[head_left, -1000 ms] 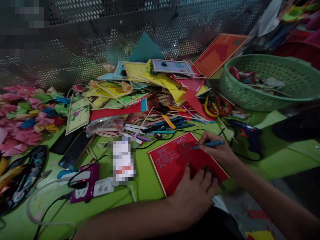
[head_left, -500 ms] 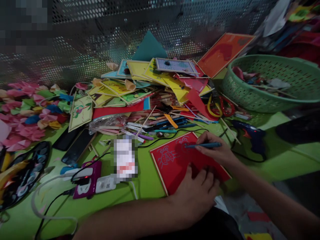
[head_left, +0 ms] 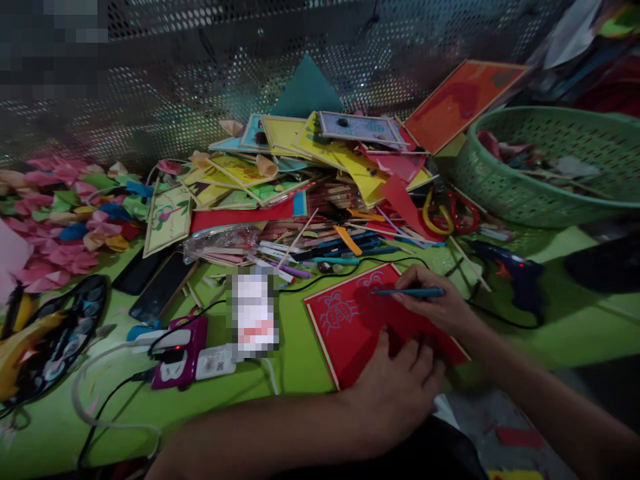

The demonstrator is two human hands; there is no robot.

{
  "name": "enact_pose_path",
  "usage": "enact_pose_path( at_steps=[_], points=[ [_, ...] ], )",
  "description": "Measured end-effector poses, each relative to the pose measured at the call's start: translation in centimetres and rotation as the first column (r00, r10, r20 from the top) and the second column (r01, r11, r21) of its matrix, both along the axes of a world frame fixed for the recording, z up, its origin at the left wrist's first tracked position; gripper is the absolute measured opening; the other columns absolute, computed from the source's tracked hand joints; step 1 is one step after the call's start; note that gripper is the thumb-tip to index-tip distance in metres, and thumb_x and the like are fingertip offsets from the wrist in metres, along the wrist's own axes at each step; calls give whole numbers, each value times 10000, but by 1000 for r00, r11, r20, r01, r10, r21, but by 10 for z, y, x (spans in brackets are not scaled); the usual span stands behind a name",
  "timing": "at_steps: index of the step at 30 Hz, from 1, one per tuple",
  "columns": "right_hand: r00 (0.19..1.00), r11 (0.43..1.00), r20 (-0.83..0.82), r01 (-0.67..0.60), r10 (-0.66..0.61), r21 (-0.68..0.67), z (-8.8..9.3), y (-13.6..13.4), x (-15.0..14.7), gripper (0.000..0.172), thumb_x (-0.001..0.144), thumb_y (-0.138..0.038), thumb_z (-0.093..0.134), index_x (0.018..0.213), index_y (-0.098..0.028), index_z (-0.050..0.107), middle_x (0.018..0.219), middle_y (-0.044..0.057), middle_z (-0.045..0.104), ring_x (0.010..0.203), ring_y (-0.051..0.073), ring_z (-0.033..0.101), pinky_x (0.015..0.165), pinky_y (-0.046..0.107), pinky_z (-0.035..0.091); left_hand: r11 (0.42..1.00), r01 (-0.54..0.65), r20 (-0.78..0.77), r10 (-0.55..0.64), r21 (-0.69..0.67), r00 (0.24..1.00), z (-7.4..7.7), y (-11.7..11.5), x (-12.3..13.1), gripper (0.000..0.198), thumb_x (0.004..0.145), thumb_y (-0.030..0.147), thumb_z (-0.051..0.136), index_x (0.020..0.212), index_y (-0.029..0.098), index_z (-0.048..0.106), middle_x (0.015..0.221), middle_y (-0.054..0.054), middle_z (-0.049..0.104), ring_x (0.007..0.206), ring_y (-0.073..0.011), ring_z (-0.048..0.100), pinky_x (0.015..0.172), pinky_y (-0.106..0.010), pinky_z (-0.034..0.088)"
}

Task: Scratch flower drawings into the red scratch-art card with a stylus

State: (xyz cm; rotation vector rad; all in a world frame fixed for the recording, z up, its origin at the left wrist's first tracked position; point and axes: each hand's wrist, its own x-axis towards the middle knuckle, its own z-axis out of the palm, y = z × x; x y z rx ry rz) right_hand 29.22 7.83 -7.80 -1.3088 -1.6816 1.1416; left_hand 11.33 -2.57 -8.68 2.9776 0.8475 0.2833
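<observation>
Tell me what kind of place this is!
It looks like a craft table, maybe in a workshop or classroom. You can see a red framed card with a bug drawn on it, lots of pens, and a glue gun.

Two hands (head_left: 393,393), one held pen (head_left: 427,292), one green basket (head_left: 520,193), one glue gun (head_left: 523,275) and two dark phones (head_left: 161,288) were counted.
</observation>
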Motion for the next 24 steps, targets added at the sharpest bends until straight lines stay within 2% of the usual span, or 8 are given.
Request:
enact_pose_path(
  at_steps=[7, 17, 24],
  points=[
    [1000, 1000, -12, -11, 11, -4, 0, 0, 0, 216, 801, -381, 817, 771, -253, 646, 717, -5, 630, 626, 166, 544, 582, 300, 452, 1000, 7, 1, -7, -5, 1000, -1, 0, 1, 497, 1072, 404, 419, 1473, 146, 558, 1516, -148, 551, 1344, -288, 498, 1078, -604, 472],
    [1000, 999, 0, 5, -5, -35, 0, -1, 1, 278, 784, -440, 836, 751, -257, 630, 689, 0, 623, 598, 168, 520, 548, 304, 436, 1000, 1, -17, -1, 3, 1000, -4, -1, 1, 508, 1081, 401, 379, 1500, 156, 531, 1547, -162, 515, 1336, -282, 497, 1090, -595, 455],
    [1000, 1000, 1, -2, 2, -29, 2, -1, 0, 267, 783, -420, 822, 746, -240, 628, 681, -10, 612, 589, 152, 509, 543, 289, 423, 1000, -3, 12, 3, 16, 1000, -5, -1, 2, 503, 1078, 407, 394, 1480, 151, 553, 1510, -148, 553, 1315, -277, 509, 1066, -591, 478]
  ],
)
